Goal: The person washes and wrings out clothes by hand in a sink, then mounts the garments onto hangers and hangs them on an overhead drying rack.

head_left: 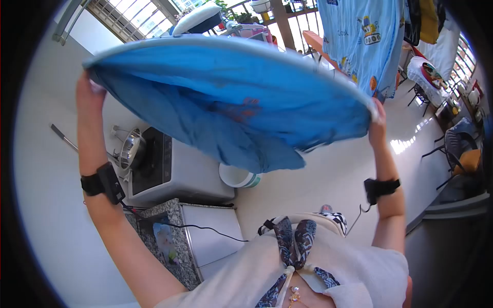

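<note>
A blue garment [205, 87] is stretched wide in the air between my raised hands, its lower part hanging in loose folds. Small reddish print shows near its middle. My left hand [91, 86] grips the left end of its pale upper edge. At the opposite end, my right hand [378, 115] is closed on the other corner. Most of the fingers are hidden behind the fabric. The cloth's exact kind is not clear.
Below the cloth stand a washing machine [197, 177] with a steel basin [131, 149] on top, a white bucket [239, 176] and a granite-topped counter [179, 241]. A light blue printed cloth [359, 41] hangs at the upper right. Chairs [457, 149] stand far right.
</note>
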### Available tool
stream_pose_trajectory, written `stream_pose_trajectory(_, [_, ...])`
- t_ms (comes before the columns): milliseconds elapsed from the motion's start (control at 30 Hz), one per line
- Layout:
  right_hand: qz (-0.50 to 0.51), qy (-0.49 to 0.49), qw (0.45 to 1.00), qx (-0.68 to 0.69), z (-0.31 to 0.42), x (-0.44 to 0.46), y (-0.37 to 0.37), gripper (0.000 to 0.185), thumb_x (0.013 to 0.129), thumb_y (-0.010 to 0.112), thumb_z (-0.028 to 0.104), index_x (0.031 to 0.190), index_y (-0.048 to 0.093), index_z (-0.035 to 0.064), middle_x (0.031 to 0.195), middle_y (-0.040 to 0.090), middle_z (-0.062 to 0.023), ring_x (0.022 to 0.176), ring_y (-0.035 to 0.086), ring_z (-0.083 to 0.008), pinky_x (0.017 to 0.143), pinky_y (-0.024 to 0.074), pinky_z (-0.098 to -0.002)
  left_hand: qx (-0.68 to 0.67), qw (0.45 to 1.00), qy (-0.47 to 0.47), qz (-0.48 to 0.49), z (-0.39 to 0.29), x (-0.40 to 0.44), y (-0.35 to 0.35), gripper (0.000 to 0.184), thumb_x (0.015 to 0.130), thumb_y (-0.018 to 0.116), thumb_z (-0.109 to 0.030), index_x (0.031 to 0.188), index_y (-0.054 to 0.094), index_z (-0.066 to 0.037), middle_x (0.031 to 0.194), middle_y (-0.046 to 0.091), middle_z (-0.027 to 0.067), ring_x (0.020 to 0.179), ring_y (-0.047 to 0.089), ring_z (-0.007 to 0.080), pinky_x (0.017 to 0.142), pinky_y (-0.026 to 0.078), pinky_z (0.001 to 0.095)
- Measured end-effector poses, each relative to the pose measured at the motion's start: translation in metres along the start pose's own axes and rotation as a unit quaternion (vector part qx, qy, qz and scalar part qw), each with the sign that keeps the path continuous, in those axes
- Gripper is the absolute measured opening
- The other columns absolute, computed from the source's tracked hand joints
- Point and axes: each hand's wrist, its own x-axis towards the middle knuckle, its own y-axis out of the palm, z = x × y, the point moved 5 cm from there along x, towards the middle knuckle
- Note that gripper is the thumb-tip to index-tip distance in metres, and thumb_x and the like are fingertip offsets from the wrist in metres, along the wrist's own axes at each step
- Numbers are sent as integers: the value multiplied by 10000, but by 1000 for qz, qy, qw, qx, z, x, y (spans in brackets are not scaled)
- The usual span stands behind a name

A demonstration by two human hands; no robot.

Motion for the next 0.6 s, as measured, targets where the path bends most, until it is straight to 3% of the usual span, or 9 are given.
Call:
stream_pose_trajectory(100, [13, -196, 908, -370, 53, 43, -30, 304, 751, 499, -6, 1031, 617, -1, 932, 651, -96, 924, 594, -190, 860, 449, -299, 35, 989, -142, 3, 77, 50, -114, 235, 905, 458, -193, 1001, 587, -21, 1057, 607, 105, 1022, 569, 244, 880, 492, 410])
stream_pose_trajectory(233, [-27, -226, 942, -249, 233, 92, -79, 349, 714, 458, 10, 1023, 620, -6, 1025, 649, -155, 1002, 606, -269, 883, 449, -333, 101, 968, -224, -55, 147, -26, -110, 283, 929, 399, -220, 1032, 567, -17, 1068, 621, 119, 1007, 589, 249, 902, 481, 420])
stream_pose_trajectory(300, [-42, -216, 849, -480, 211, 99, -69, 359, 699, 448, -7, 1016, 616, -12, 997, 656, -129, 973, 615, -246, 870, 458, -324, 88, 960, -265, -4, 198, -26, -138, 287, 935, 399, -234, 1038, 566, -26, 1076, 620, 117, 1017, 584, 240, 897, 481, 414])
stream_pose_trajectory(333, [73, -112, 784, -606, 228, 88, -54, 351, 704, 471, 20, 1019, 625, 25, 972, 656, -100, 956, 618, -228, 861, 464, -315, 71, 959, -274, 23, 216, -25, -145, 295, 941, 393, -241, 1055, 563, -29, 1097, 615, 121, 1029, 582, 241, 907, 473, 408])
stream_pose_trajectory(400, [9, -254, 819, -515, 269, 126, -100, 340, 703, 486, 49, 1010, 631, 41, 955, 656, -105, 939, 622, -233, 854, 464, -313, 36, 960, -271, 63, 225, -23, -114, 303, 948, 388, -248, 1072, 560, -32, 1119, 610, 125, 1040, 579, 241, 917, 466, 403])
stream_pose_trajectory(433, [-23, -376, 835, -402, 289, 130, -116, 330, 701, 502, 78, 1002, 637, 58, 939, 655, -111, 921, 627, -238, 847, 465, -311, 54, 961, -258, 81, 222, -49, -91, 288, 944, 402, -276, 1006, 576, -56, 1016, 626, 95, 930, 600, 218, 814, 487, 381])
stream_pose_trajectory(467, [-42, -293, 928, -228, 303, 131, -124, 309, 697, 515, 118, 971, 652, 81, 902, 655, -123, 880, 634, -238, 823, 466, -309, 77, 960, -251, 95, 223, -68, -86, 286, 941, 416, -305, 940, 592, -80, 914, 641, 64, 819, 621, 195, 711, 509, 359])
stream_pose_trajectory(567, [-80, -265, 829, -486, 293, 134, -115, 288, 732, 489, 51, 967, 654, 26, 874, 666, -77, 850, 616, -138, 797, 456, -262, 303, 923, -217, 96, 255, -55, -104, 312, 917, 465, -381, 769, 560, -124, 673, 537, -16, 570, 518, 120, 478, 386, 309])
stream_pose_trajectory(600, [-51, -303, 833, -460, 303, 140, -116, 260, 737, 497, 66, 936, 660, 32, 851, 668, -77, 823, 614, -142, 779, 459, -263, 335, 921, -183, 80, 265, -53, -98, 362, 892, 503, -427, 656, 488, -153, 570, 387, -50, 477, 373, 71, 417, 231, 290])
